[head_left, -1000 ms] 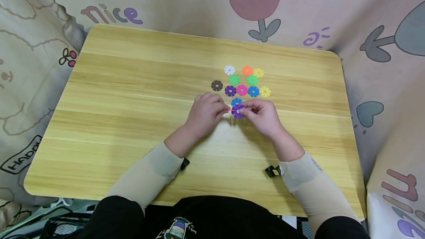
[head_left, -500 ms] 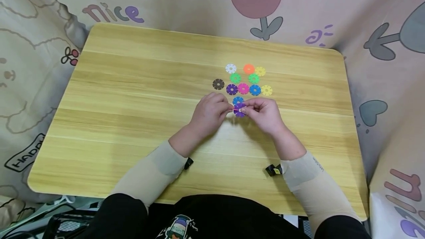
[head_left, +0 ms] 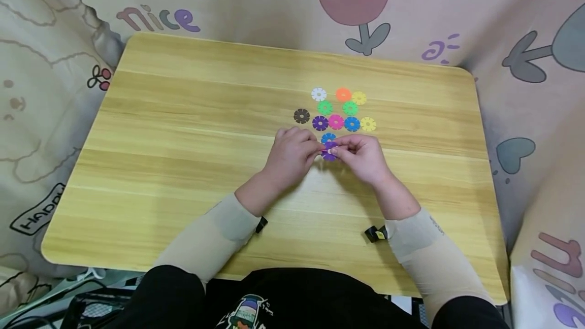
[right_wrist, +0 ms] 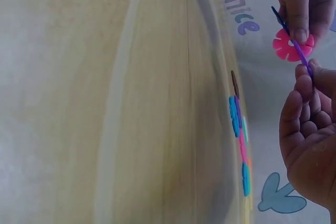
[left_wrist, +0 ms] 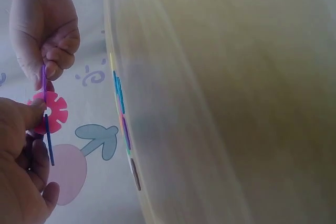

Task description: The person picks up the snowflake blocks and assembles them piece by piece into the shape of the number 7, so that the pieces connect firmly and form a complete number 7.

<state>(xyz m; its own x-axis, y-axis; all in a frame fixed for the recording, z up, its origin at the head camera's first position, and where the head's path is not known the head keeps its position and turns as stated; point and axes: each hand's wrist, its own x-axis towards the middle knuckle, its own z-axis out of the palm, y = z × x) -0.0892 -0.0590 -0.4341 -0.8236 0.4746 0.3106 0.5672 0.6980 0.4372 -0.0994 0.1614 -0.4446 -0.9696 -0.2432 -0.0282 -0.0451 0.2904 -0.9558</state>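
- Presently, the left hand [head_left: 292, 155] has its fingers bent, and it pinches with the thumb and the fingertips a pink disc [left_wrist: 59, 113] with slots around its rim; from above, this disc shows only as a thin pink line.
- The right hand [head_left: 362, 159] is nearly closed as well; it pinches a purple disc [head_left: 329, 157] between thumb and forefinger, and its other fingers are curled toward the palm.
- Both held discs are in the air above the table [head_left: 183, 141], and the purple one meets the pink one crosswise, close to its middle; how deeply they are joined, I cannot tell.
- A dark blue piece [left_wrist: 50, 140], seen on its edge, extends from the pink disc toward the left hand's side; its whole shape is not visible.
- Just beyond the fingers, a blue disc [head_left: 327, 136] lies on the table, partly covered by the held purple disc in the head view.
- Behind it there is a row: a brown disc [head_left: 301, 116], a second purple disc [head_left: 320, 123], a second pink disc [head_left: 335, 122], a second blue disc [head_left: 352, 124] and a yellow disc [head_left: 368, 124].
- Farther away lie a green disc [head_left: 325, 107] and a second green disc [head_left: 350, 108], then a white disc [head_left: 318, 94], an orange disc [head_left: 344, 94] and a second yellow disc [head_left: 358, 98].
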